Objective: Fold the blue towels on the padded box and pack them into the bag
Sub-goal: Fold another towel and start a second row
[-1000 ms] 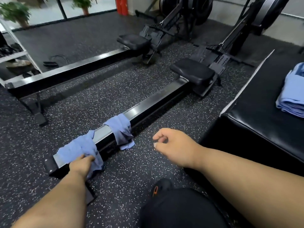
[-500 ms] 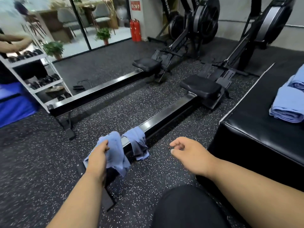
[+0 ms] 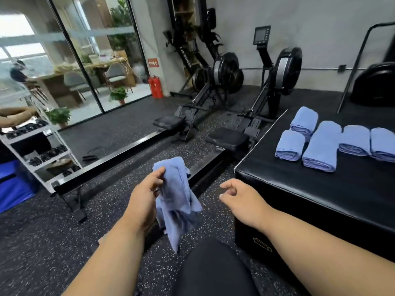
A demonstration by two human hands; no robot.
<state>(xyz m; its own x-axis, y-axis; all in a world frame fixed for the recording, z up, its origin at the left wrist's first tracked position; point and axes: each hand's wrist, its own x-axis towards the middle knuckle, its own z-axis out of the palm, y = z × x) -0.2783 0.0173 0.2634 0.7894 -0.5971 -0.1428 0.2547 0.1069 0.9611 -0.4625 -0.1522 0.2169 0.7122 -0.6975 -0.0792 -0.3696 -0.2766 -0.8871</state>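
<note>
My left hand (image 3: 145, 195) grips a crumpled blue towel (image 3: 177, 199) that hangs loose in the air in front of me, over the rail of the near rowing machine. My right hand (image 3: 239, 195) hovers to the right of the towel, fingers loosely curled, holding nothing. On the right stands the black padded box (image 3: 299, 189). Several folded blue towels (image 3: 320, 146) lie in a row on its top. No bag is in view.
Two rowing machines (image 3: 230, 137) stretch across the speckled rubber floor (image 3: 42, 242) ahead. A white shoe rack (image 3: 42, 150) stands at the left with a blue mat beside it. Another person's arm shows at the far left edge. My dark-clad knee (image 3: 213, 270) is at the bottom.
My left hand has lifted the blue towel off the rowing machine rail and brought it up toward me. The view has tilted up, showing the box top and its towels.
</note>
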